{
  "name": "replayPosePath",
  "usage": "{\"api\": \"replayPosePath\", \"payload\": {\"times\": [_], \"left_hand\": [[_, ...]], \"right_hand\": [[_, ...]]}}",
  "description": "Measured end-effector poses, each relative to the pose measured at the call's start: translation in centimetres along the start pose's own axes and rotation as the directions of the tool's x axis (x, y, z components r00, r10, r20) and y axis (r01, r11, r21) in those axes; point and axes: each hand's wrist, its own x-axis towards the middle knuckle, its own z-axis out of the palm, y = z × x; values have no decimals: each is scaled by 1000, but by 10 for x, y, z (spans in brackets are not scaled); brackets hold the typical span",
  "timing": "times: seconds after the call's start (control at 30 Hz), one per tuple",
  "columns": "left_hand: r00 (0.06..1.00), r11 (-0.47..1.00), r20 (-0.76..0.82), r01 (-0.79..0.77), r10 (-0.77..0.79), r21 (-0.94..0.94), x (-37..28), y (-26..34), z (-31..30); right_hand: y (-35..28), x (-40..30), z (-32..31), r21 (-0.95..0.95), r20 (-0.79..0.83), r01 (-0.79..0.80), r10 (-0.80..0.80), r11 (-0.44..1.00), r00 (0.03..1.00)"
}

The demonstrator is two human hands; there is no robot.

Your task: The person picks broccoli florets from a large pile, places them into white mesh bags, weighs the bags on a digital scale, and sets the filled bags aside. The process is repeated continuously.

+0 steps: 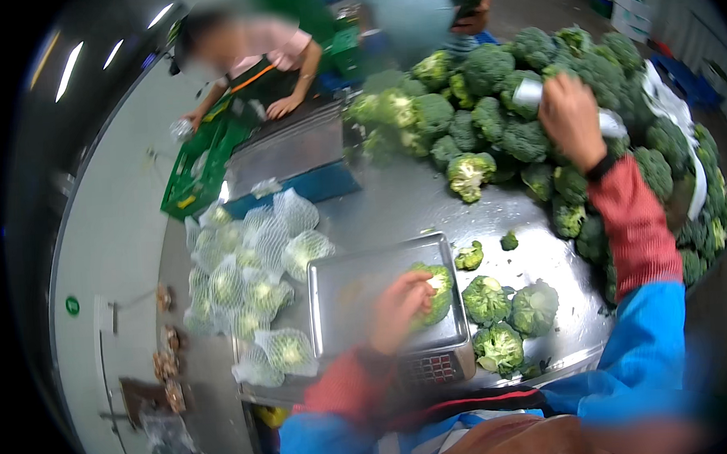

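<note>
Blurred by motion, my left hand (pixel 401 308) has its fingers curled against the left side of a green broccoli head (pixel 442 294). That head is on the metal pan (pixel 369 344) of a weighing scale with a keypad (pixel 436 369). My right hand (pixel 570 114) reaches over the large heap of broccoli (pixel 485 69), its fingers bent. Beside those fingers is a shiny white object (pixel 527 93), and another white piece (pixel 612 123) shows behind the hand. What the right fingers hold is hidden. Right of the scale lie several loose broccoli heads (pixel 498 346).
Several broccoli heads in white mesh sleeves (pixel 268 293) lie left of the scale on the steel table (pixel 393 207). A person (pixel 268 53) leans over a green crate (pixel 197 174). Another person (pixel 417 14) stands behind the heap, holding a phone (pixel 470 5). White sheeting (pixel 671 106) edges the heap.
</note>
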Motion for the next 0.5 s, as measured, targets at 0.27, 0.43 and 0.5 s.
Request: {"api": "replayPosePath", "payload": {"times": [0.27,0.43,0.5], "left_hand": [[999,999,37,-15,17,-49,18,27,38],[987,977,86,145,-133,-153,4,6,19],[971,964,128,221,-203,-146,-2,-1,17]], "right_hand": [[-179,-113,-68,726,679,-677,-25,-123,733],[-199,-116,-89,698,716,-716,-14,27,698],[-201,-120,-88,728,670,-647,-36,228,741]]}}
